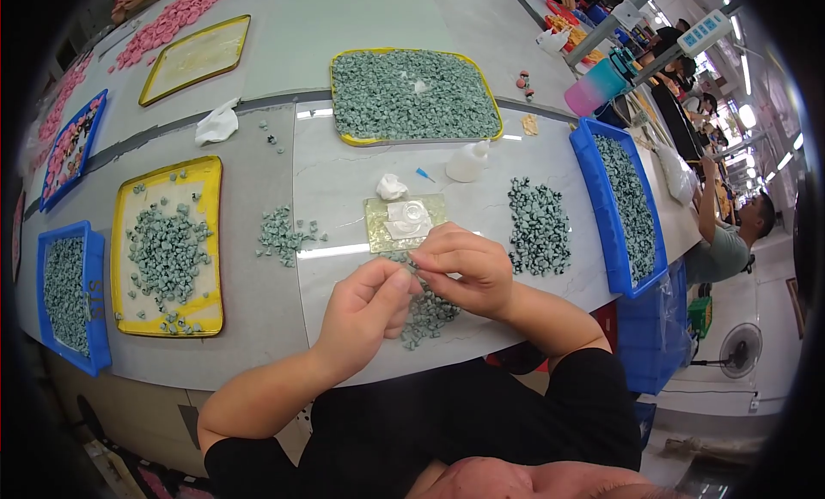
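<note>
My left hand (369, 303) and my right hand (464, 269) meet in front of me, thumbs and fingertips pinched close together. Whatever lies between the fingertips is too small or hidden to make out. Just under the hands is a pile of small grey-green pieces (427, 317), partly covered by them. Beyond the fingers sits a yellowish translucent pad (378, 224) bearing a small clear round dish (413, 214) on white material. A crumpled white tissue (391, 187) lies at the pad's far edge. Behind it are a blue pointed tip (424, 174) and a white squeeze bottle (467, 162).
Grey-green pieces fill a yellow-rimmed tray (412, 140), a yellow tray (215, 267), a left blue bin (97, 301) and a right blue bin (601, 220). Loose piles (539, 226) flank the pad. A gradient-coloured water bottle (593, 85) stands at far right. Other people work nearby.
</note>
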A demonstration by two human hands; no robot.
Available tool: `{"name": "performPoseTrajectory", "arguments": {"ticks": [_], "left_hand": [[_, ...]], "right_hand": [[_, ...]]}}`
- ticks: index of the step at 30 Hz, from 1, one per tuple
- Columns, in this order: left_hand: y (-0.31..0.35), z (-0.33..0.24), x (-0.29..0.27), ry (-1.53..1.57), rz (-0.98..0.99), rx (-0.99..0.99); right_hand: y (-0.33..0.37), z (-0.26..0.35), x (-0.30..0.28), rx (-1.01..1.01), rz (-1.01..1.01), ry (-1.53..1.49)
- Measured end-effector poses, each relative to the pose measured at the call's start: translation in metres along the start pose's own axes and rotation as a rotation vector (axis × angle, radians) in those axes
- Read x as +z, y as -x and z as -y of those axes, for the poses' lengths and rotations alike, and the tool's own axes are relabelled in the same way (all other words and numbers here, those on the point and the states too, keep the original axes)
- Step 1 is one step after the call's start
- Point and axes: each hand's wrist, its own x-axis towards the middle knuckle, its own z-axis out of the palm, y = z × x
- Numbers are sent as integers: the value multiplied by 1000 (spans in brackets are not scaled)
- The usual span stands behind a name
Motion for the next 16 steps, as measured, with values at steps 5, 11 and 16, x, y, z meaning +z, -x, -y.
{"name": "performPoseTrajectory", "arguments": {"ticks": [5,11,16], "left_hand": [[0,-2,-3,1,-7,7],[-7,-5,3,18,1,-63],[-11,-12,12,47,-77,-199]], "right_hand": [[1,-3,8,46,-16,-76],[5,-2,-3,81,-40,-89],[-3,-1,-29,321,168,-113]]}}
